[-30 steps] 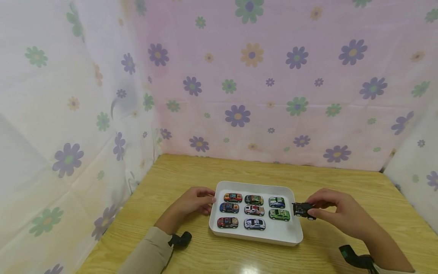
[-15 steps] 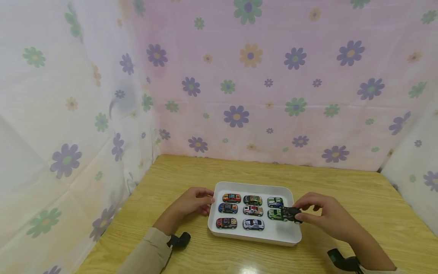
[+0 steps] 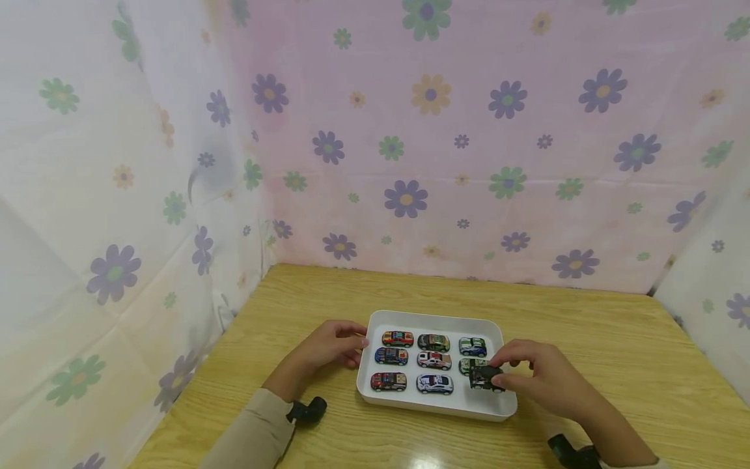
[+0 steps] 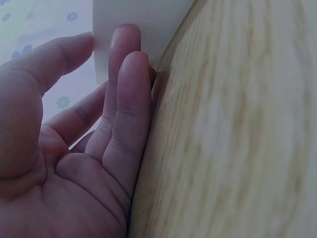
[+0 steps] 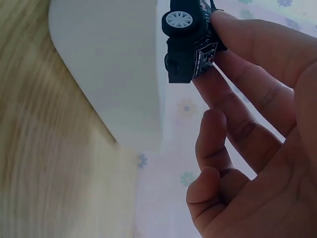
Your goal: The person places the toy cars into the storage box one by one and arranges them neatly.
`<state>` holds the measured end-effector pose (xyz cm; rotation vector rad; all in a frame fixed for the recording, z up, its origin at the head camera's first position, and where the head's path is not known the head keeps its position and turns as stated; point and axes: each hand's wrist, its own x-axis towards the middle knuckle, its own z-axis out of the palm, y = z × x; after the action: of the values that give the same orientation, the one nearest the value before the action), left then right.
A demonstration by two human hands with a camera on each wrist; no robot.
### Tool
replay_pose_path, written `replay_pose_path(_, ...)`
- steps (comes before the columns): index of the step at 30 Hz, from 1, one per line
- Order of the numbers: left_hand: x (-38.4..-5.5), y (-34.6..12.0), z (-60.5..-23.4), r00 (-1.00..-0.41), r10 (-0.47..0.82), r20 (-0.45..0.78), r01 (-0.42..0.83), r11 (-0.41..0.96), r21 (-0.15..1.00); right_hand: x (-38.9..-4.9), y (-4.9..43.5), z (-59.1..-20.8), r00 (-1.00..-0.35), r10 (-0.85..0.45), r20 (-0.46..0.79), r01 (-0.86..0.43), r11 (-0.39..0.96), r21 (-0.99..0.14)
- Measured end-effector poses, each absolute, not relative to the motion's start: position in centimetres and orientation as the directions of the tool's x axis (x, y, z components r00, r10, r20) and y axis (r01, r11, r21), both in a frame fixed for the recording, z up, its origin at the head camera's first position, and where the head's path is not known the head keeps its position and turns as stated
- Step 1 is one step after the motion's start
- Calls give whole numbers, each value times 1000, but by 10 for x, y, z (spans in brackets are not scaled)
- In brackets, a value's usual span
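Observation:
A black toy car [image 3: 484,378] is pinched between the thumb and fingers of my right hand [image 3: 541,378], over the right part of the white tray [image 3: 457,405]. In the right wrist view the same toy car [image 5: 185,44] shows a pale spoked wheel, and the other fingers curl loosely below it. My left hand [image 3: 331,345] lies at the tray's left end. Up close, its extended fingers [image 4: 131,84] rest against the outer wall, the thumb by the rim. A green toy car [image 3: 465,365] is partly hidden behind the black one; a green-and-white toy car [image 3: 472,346] sits farther back.
Left and middle columns of the tray hold several more toy cars, among them a red one [image 3: 388,382] and a white one [image 3: 435,383]. The tray stands on a wooden table [image 3: 328,430]. Flowered cloth [image 3: 463,163] hangs behind and at the sides.
My right hand has carried the black toy car leftward from outside the tray's right rim, over the green car, then toward the near right area. The left hand stays put.

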<state>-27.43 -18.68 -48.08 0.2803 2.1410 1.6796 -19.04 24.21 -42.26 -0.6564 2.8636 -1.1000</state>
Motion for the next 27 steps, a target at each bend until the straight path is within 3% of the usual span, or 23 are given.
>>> replay_pose_path(10,-274,-186,-481,-901,386,-196,-97,263,960,-192,238,-432,-869,-463,175,-466,649,-602)
replay_pose_path(27,-273,-186,-479,-904,380,-194,-91,272,958,-196,233,-441,-878,-459,136,-447,687,-573)
